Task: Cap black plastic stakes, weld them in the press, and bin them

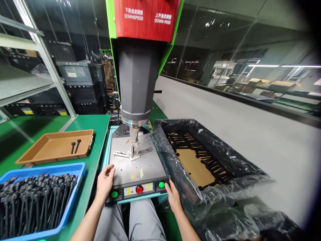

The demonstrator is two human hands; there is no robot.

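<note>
**Both hands at the press, horn down on the part**

Here we are at the press (pixel 139 77), and both hands are at the front edge of its base. The left hand (pixel 105 182) rests on the metal plate (pixel 140 165) just above the left green button (pixel 114 194), fingers loosely spread, gripping nothing. The right hand (pixel 172 196) sits at the right corner, thumb beside the right green button (pixel 161 184), fingers curled over the edge and empty too. Between the two buttons, the red stop button (pixel 139 189).

Up on the plate, the horn tip (pixel 134 135) stands on the small workpiece in the fixture (pixel 132 153); whether it presses or only touches, I can't tell.

The risk, as I judge it: that left hand lies on the plate itself, not far from the fixture. A finger straying forward while the horn is low could get caught. A part seated crooked could also come out spoiled.

Now the containers. On the green tabletop (pixel 96 134) to the left, a blue bin (pixel 72 197) packed with black bolt-like parts (pixel 32 197). Behind it, a brown tray (pixel 56 147) holding just two black pieces (pixel 75 146). To the right, a box lined with clear plastic bag (pixel 213 157), black finished parts (pixel 200 154) laid in rows on cardboard.
</note>
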